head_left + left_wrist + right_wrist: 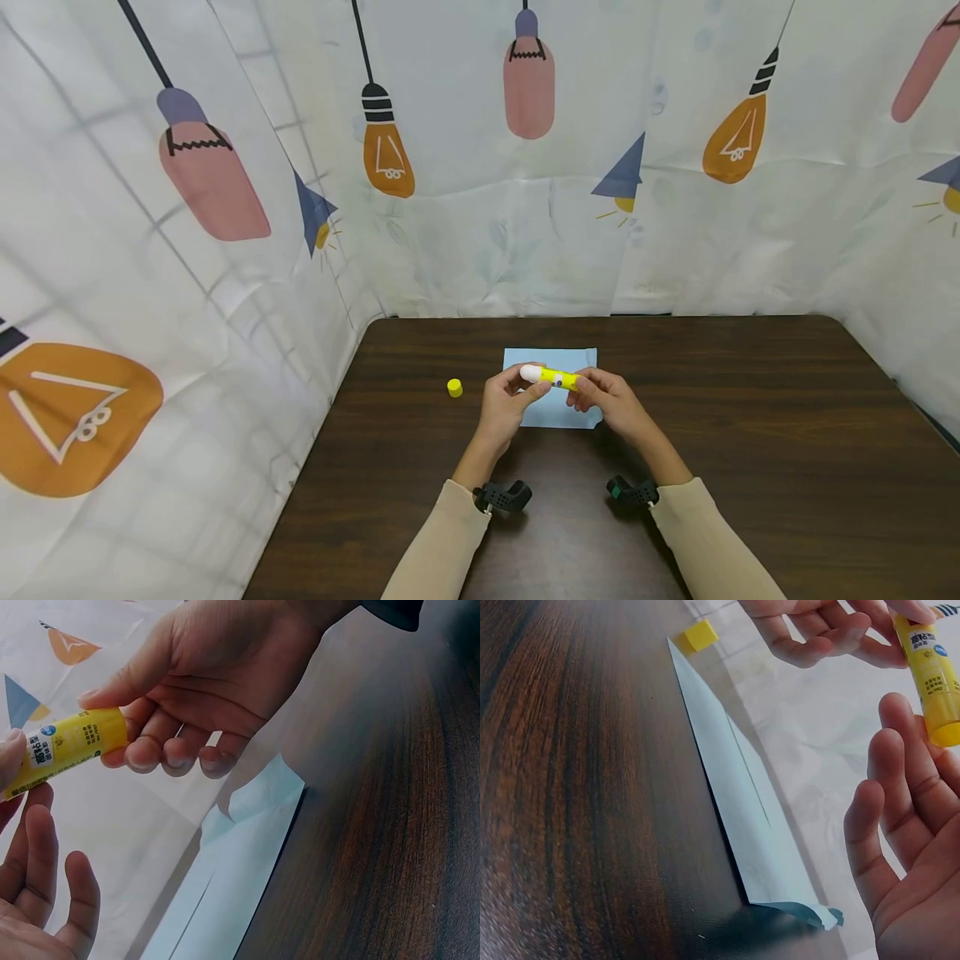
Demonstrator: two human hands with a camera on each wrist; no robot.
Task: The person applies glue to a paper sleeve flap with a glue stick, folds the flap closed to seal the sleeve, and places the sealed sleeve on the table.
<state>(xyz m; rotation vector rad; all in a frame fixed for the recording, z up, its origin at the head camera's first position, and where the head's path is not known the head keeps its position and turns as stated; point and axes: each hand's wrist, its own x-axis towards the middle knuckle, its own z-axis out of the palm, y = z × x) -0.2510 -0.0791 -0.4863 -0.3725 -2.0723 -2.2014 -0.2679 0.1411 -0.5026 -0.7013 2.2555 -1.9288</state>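
Observation:
Both hands hold a yellow glue stick (558, 379) above a light-blue sheet of paper (558, 412). My left hand (501, 408) pinches it near its white end, which points left. With thumb and fingers, my right hand (617, 407) grips the yellow end. Printed writing on the glue stick (71, 742) faces the left wrist view, where the right hand (225, 667) reaches in from above. The paper (735, 802) has a curled, uneven edge on its right side. A yellow cap (454, 387) lies on the table left of the paper.
The dark wooden table (750, 433) extends to both sides of the arms. A white curtain (465, 250) printed with lamps hangs behind it and along the left. Each wrist wears a black band, the left band (504, 497) and the right band (632, 492).

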